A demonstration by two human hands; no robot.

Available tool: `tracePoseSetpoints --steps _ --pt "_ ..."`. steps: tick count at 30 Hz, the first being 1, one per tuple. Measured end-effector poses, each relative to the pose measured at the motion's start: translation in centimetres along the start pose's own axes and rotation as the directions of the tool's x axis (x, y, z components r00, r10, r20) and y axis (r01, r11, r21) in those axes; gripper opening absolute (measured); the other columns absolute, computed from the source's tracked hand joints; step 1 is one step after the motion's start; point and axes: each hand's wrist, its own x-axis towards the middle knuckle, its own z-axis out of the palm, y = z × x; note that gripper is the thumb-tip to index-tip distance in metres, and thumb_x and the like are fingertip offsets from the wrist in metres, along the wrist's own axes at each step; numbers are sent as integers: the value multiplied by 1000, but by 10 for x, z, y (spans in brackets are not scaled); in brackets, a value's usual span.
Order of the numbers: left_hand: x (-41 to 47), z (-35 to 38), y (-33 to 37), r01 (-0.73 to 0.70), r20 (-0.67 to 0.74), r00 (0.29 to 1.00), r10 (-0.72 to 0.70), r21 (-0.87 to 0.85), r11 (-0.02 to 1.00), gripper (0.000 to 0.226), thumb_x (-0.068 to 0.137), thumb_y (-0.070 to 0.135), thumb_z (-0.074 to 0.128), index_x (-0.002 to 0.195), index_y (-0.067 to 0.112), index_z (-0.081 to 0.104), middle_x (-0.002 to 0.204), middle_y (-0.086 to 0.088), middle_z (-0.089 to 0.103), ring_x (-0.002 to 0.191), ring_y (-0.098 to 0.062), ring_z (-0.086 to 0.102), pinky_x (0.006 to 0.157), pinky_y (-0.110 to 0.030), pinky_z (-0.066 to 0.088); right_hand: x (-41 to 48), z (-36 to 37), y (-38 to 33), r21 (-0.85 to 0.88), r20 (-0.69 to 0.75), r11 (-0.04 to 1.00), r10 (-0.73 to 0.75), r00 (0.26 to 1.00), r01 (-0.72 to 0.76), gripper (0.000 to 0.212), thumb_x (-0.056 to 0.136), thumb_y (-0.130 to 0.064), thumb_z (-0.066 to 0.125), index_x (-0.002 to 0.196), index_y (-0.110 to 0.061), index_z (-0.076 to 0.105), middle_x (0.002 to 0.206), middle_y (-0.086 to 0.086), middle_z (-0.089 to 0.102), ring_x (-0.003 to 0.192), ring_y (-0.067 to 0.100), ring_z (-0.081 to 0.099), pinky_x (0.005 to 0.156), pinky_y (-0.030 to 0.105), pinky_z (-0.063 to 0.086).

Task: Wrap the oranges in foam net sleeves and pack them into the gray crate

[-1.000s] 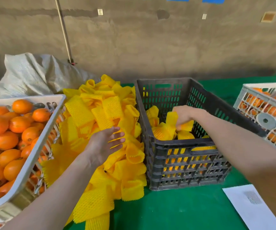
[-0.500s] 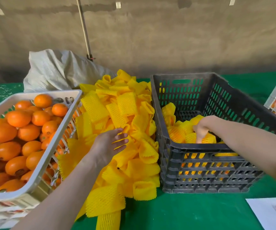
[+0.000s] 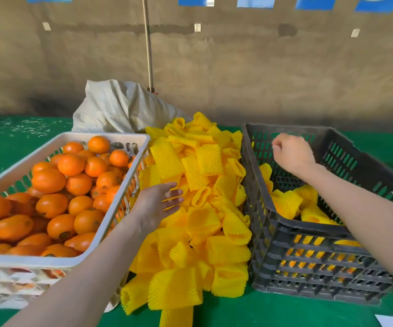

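My left hand (image 3: 157, 206) rests flat, fingers straight, on the foam net sleeves (image 3: 202, 220) between the white basket (image 3: 25, 260) of oranges (image 3: 49, 180) and the gray crate (image 3: 285, 232); farther back my right hand (image 3: 292, 154) hovers clenched, empty, over wrapped oranges (image 3: 285, 204) inside

Fruit-packing shed, rough bare wall (image 3: 261, 74) behind, green-covered tabletop (image 3: 273, 313) bore a white crate (image 3: 25, 261) heaped with oranges (image 3: 49, 180), piled foam net sleeves (image 3: 202, 220), woven sack (image 3: 119, 107).

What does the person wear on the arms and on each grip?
Nothing that shows. The left grip and the right grip are bare hands without gloves. The left forearm and the right forearm are bare to the picture's edge; no sleeve, watch or bracelet is visible.
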Motion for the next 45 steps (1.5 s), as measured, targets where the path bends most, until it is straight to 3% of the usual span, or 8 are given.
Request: tracePoseSetpoints --steps 4,10,18,22,28,34,39,45 --pt "4 -10 5 7 0 1000 -7 0 1000 15 98 17 49 102 10 63 76 -5 73 75 -22 69 66 -34 53 4 3 -77 96 -49 968 -229 972 233 18 90 -13 49 98 -6 64 103 16 66 98 33 60 83 39 47" --pt "19 -23 21 -25 -27 999 27 84 996 17 98 18 50 108 9 60 98 -10 67 86 -24 65 70 -34 51 24 51 -144 41 246 946 -321 915 321 31 92 -21 51 120 -6 53 125 16 54 117 34 49 92 43 45" --pt "91 -14 59 -137 -153 962 227 447 884 49 97 20 54 141 3 39 143 -21 41 130 -37 40 105 -47 35 72 124 -168 68 366 986 -169 915 155 73 90 -39 57 147 -17 18 157 11 10 143 35 9 113 46 21" --pt "143 -3 79 -225 -133 905 403 655 721 57 98 29 49 145 4 29 147 -18 38 123 -32 45 94 -40 40 105 151 -162 125 399 992 -53 915 3 106 78 -59 63 150 -27 -8 156 10 -21 142 38 -17 114 53 4" --pt "223 1 79 -165 -18 947 322 829 534 75 97 44 46 153 15 6 160 -11 8 145 -31 15 114 -42 21 133 196 -136 142 589 967 89 803 -211 128 60 -64 75 143 -42 -20 148 13 -38 137 45 -24 111 61 3" --pt "247 -9 36 -23 35 999 -20 893 449 96 88 46 61 152 24 -6 159 -15 6 145 -35 13 114 -43 21 98 246 -130 136 772 978 -6 635 -156 95 83 -37 69 151 -18 4 157 11 16 143 31 15 115 35 17" --pt "228 -12 12 -182 223 973 -57 899 399 75 89 28 64 150 13 22 157 -9 21 144 -28 21 117 -39 17 52 255 -128 92 626 990 26 779 -107 74 80 -34 68 143 -27 29 133 15 53 121 31 51 95 34 42" --pt "190 -7 -1 -84 10 991 131 820 566 68 77 31 74 136 18 43 134 -11 53 123 -32 49 101 -37 41 7 225 -128 296 437 915 126 891 -275 64 77 -26 71 135 -31 43 125 14 57 116 31 54 91 35 42"
